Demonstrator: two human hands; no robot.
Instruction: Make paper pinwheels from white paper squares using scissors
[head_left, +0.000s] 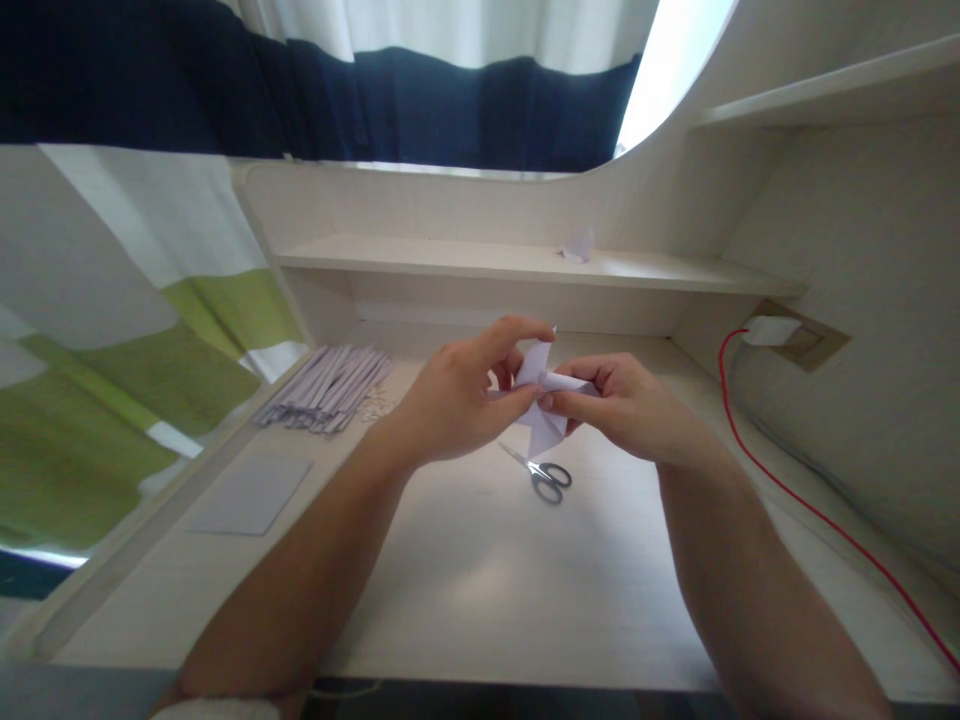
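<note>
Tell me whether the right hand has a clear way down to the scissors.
Probably yes, but not freely: the right hand and left hand both pinch the folded paper. The scissors lie uncovered just below.

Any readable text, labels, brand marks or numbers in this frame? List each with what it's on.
None can be read. The folded white paper held by the left hand and right hand shows no print. The scissors, the bundle of paper strips, the flat grey sheet and the wall socket show no legible marking either.
</note>
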